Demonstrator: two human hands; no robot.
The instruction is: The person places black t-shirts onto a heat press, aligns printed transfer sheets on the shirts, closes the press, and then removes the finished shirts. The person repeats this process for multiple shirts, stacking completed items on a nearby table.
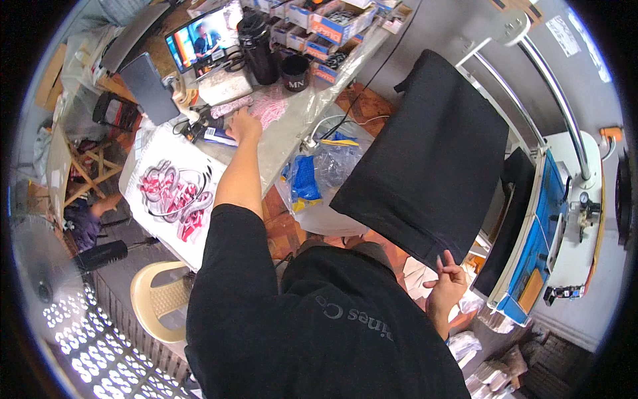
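My left hand point(245, 126) reaches over the worktable, its curled fingers against a pale pink-patterned lint roller point(231, 107). A small blue-and-white box point(220, 137) lies just beside those fingers. Low on the right, my right hand point(448, 284) is at the bottom edge of a black cloth point(425, 159), probably a garment. Its index finger points up and the other fingers are loosely bent and apart, with nothing seen in them. The cloth is spread over a board on a metal-framed machine point(522, 246), which hides what lies beneath.
The worktable point(276, 149) carries a black mug point(295, 72), a black flask point(258, 50), a lit screen point(206, 36) and boxes of small parts point(335, 26). A red-and-black printed white sheet point(176, 189) overhangs its left end. A beige plastic chair point(159, 299) stands at lower left.
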